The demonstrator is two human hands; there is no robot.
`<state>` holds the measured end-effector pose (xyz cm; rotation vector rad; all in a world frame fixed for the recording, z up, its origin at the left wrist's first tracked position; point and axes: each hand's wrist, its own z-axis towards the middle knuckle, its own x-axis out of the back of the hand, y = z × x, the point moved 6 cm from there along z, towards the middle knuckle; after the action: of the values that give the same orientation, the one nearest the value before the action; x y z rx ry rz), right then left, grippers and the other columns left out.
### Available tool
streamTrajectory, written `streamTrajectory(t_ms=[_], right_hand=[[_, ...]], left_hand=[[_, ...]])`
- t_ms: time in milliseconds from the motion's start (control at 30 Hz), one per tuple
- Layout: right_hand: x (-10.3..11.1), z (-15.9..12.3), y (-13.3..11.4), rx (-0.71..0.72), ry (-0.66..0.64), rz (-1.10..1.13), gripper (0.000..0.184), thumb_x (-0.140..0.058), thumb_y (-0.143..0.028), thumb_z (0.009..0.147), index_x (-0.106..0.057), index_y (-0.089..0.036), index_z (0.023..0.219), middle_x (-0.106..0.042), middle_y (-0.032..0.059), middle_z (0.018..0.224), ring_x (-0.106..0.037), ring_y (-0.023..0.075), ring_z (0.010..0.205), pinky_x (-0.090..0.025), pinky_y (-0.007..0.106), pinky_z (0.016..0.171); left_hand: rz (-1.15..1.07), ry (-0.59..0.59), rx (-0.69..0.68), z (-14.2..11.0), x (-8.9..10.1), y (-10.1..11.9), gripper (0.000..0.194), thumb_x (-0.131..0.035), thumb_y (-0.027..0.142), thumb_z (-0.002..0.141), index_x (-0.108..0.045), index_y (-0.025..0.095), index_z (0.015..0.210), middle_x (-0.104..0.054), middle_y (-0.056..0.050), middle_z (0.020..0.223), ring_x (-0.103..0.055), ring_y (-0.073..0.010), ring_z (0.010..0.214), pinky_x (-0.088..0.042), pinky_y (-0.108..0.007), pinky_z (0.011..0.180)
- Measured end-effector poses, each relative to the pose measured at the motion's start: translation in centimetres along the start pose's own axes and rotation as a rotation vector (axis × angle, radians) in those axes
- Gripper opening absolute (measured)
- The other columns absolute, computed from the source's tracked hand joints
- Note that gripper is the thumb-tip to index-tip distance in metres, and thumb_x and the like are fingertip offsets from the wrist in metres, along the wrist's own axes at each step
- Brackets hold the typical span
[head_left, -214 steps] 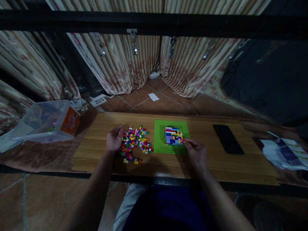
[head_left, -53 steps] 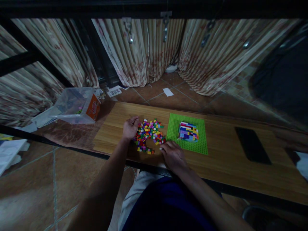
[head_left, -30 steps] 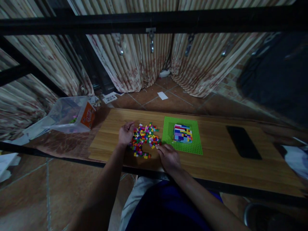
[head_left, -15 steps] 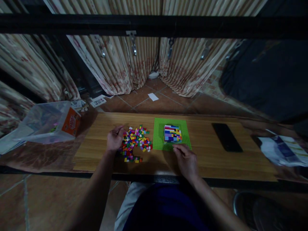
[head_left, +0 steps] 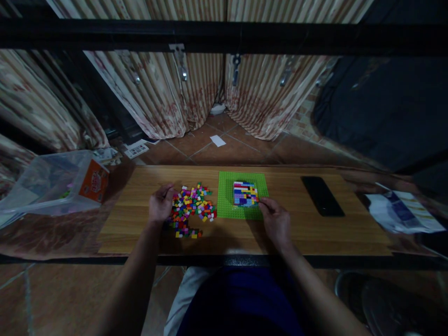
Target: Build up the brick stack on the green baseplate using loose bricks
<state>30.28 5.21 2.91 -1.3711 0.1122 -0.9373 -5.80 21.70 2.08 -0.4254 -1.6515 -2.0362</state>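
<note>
A green studded baseplate (head_left: 226, 210) lies on the wooden board. On it stands a block of multicoloured toy bricks (head_left: 245, 193), built up in rows. My right hand (head_left: 277, 221) is at the plate's right front, its thumb and forefinger pinched against the lower right corner of the block. Whatever sits in that pinch is too small to make out. My left hand (head_left: 161, 204) rests at the left edge of a heap of loose toy bricks (head_left: 192, 204), fingers curled together. Its grip is hidden from view.
A black phone (head_left: 322, 196) lies on the wooden board (head_left: 133, 233) to the right. Past the board's right end is a white and blue packet (head_left: 404, 212). A clear plastic box (head_left: 52, 179) with an orange label stands on the left. Curtains (head_left: 196, 93) hang beyond.
My right hand has moved from the plate's front edge to the right and slightly up, reaching the block's lower right corner. My left hand stays by the heap. The whole view has shifted slightly.
</note>
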Motion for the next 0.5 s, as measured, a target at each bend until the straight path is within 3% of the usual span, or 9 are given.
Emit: streamTrajectory(t_ms=[300, 500], right_hand=[[-0.1, -0.3, -1.4, 0.131, 0.002, -0.208, 0.036, -0.048, -0.037, 0.090, -0.068, -0.015, 0.110, -0.073, 0.0134, 0.107, -0.070, 0.0258, 0.094, -0.053, 0.041, 0.086], [0.0, -0.2, -1.2, 0.059, 0.017, -0.192, 0.035, -0.050, -0.036, 0.088, -0.067, -0.016, 0.111, -0.074, 0.0129, 0.102, -0.071, 0.0263, 0.092, -0.052, 0.042, 0.087]], left_hand=[[-0.023, -0.003, 0.015, 0.2, -0.3, -0.5, 0.029, -0.052, 0.037, 0.082, -0.072, 0.017, 0.091, -0.076, -0.006, 0.091, -0.069, -0.0223, 0.093, -0.051, -0.033, 0.091], [-0.039, -0.011, 0.043, -0.1, -0.1, 0.0, 0.036, -0.052, 0.038, 0.083, -0.069, 0.015, 0.104, -0.076, -0.005, 0.083, -0.071, -0.0217, 0.086, -0.054, -0.032, 0.085]])
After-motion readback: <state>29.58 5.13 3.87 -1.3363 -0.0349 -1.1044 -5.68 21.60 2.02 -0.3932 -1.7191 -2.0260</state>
